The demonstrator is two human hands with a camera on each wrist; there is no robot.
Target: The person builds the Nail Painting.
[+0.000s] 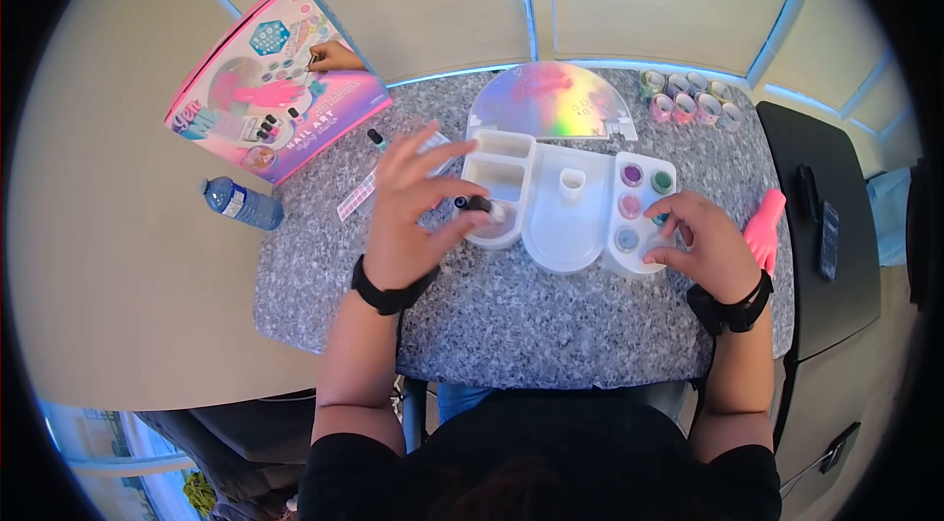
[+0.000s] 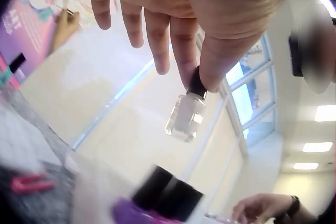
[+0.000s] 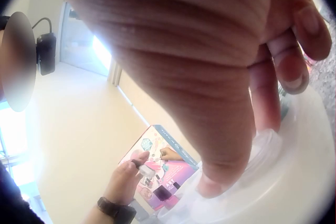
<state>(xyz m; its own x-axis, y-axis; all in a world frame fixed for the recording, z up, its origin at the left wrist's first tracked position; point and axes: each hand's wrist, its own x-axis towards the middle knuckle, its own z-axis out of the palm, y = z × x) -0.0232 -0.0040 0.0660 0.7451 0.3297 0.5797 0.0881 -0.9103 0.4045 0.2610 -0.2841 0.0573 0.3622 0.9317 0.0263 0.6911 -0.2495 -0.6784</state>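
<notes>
My left hand pinches a clear nail polish bottle by its black cap between thumb and fingertips, over the left side of a white tray. The bottle hangs with its glass end down in the left wrist view. My right hand is at the tray's right section, thumb and index finger around the rim of a small translucent pot, partly hidden by the fingers. Beside it sit small pots of glitter, among them a purple pot and a green pot. Black-capped polish bottles stand below the left hand.
A nail art box stands at the back left, near a water bottle. Sticker sheets and a teal polish bottle lie left of the tray. Behind are a holographic panel and several rolls; a pink model hand lies right.
</notes>
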